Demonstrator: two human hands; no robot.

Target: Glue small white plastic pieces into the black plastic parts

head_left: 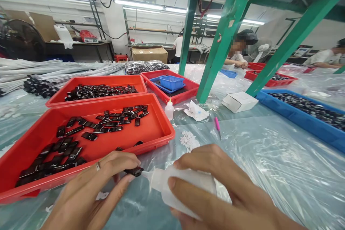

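Observation:
Between the thumb and fingers of my left hand is a small glossy black plastic part. My right hand grips a translucent white squeeze bottle, tipped on its side with its nozzle pointing left. The nozzle tip meets the end of the black part, or is very close to it. Just behind my hands stands a red tray with many loose black parts like the held one. A small pile of white bits lies on the plastic sheet beyond the bottle.
Behind are a second red tray of black parts and a red tray holding blue bins. A small bottle, crumpled tissue, pink tool and white box lie ahead. Green posts rise near a blue tray; co-workers sit beyond.

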